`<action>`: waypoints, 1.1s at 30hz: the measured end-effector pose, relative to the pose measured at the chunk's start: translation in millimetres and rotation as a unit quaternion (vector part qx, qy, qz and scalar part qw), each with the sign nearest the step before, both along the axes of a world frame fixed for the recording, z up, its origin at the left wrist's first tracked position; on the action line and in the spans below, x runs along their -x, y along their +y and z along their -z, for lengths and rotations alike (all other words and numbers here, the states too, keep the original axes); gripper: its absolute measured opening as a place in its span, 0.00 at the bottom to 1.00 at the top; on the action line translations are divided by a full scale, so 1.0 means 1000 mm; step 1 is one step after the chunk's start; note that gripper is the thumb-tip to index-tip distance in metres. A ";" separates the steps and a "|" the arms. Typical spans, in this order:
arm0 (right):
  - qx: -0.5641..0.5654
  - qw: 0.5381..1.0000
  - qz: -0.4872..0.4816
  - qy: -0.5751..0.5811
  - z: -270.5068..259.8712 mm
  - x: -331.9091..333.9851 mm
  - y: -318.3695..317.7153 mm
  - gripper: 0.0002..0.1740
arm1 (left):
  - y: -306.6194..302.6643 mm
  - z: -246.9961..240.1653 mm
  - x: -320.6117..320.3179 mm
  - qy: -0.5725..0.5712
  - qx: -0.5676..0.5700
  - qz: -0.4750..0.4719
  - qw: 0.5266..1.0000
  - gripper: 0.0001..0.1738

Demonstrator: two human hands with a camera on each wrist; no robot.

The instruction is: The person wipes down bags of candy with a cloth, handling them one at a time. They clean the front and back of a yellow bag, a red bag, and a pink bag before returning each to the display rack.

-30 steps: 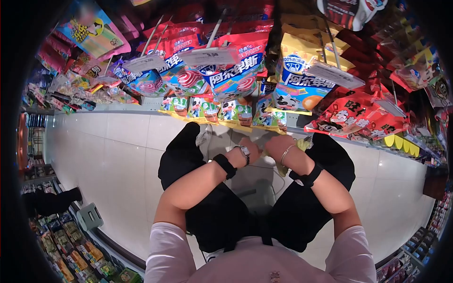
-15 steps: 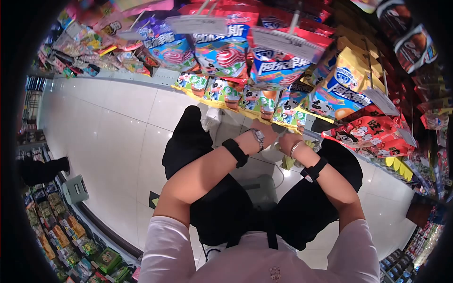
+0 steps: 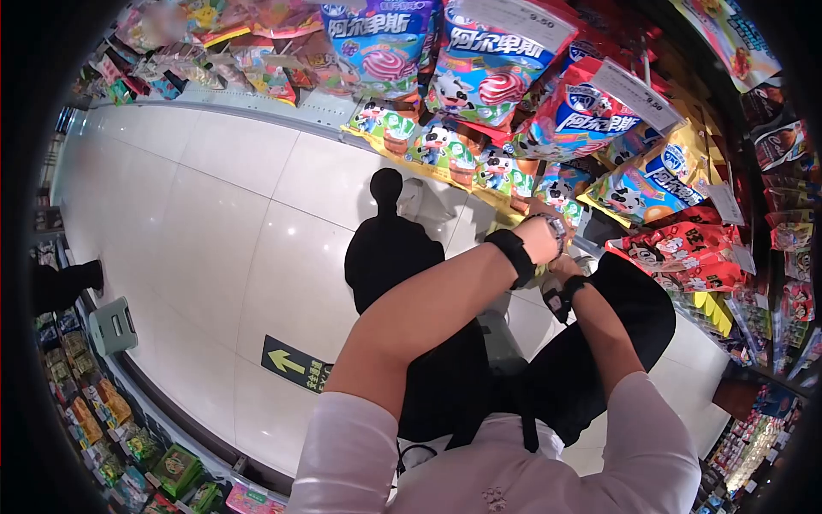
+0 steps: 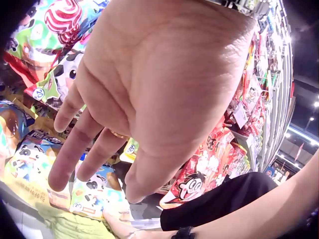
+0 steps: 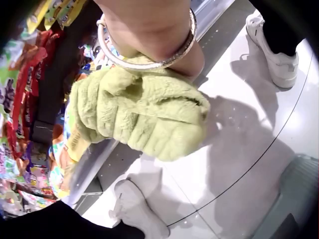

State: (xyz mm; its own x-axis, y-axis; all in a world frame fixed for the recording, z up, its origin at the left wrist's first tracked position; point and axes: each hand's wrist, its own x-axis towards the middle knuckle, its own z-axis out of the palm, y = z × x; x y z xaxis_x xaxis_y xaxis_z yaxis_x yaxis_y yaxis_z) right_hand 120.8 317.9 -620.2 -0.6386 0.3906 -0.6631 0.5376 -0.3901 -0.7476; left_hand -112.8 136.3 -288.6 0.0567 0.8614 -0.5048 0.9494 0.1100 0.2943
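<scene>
My left hand reaches in front of the lowest bags, its fingers spread and fairly straight, with nothing in its palm. Beyond the fingertips, in the left wrist view, stands a yellow candy bag with a cow print. In the head view the left hand is close to my right hand. The right hand holds a bunched yellow-green cloth, which covers most of its fingers in the right wrist view. That cloth lies right beside the shelf edge and the yellow bags.
Blue and red candy bags hang above on hooks with price tags. Red bags are to the right. Below are the tiled floor, white shoes and a grey-green stool; another stool stands left.
The head view has turned, so the shelf slants more. My left hand has moved right along the lower bags and come nearer the right hand. The right hand still holds the cloth.
</scene>
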 end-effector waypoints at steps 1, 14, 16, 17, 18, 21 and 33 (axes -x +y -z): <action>-0.006 1.000 0.029 -0.001 -0.005 0.005 -0.008 0.24 | 0.001 -0.003 0.000 -0.001 0.005 -0.005 1.000 0.17; -0.069 0.910 0.408 0.023 -0.084 0.073 -0.049 0.23 | -0.009 0.013 0.008 -0.015 0.031 -0.044 0.998 0.19; -0.076 0.881 0.465 0.025 -0.093 0.113 -0.052 0.23 | -0.019 0.007 0.006 0.020 -0.037 -0.067 0.997 0.14; -0.067 0.874 0.471 0.094 -0.099 0.111 -0.051 0.22 | -0.018 0.010 0.005 0.031 -0.026 -0.052 0.998 0.14; -0.108 0.876 0.450 0.134 -0.105 0.110 -0.047 0.22 | -0.016 0.014 0.004 0.042 -0.016 -0.037 0.998 0.14; -0.116 0.866 0.474 0.112 -0.156 0.108 -0.052 0.21 | -0.023 0.006 0.001 0.060 -0.029 -0.010 0.998 0.14; -0.134 0.950 0.229 0.162 -0.324 -0.002 -0.150 0.12 | -0.032 0.022 0.000 0.004 -0.053 -0.044 0.998 0.13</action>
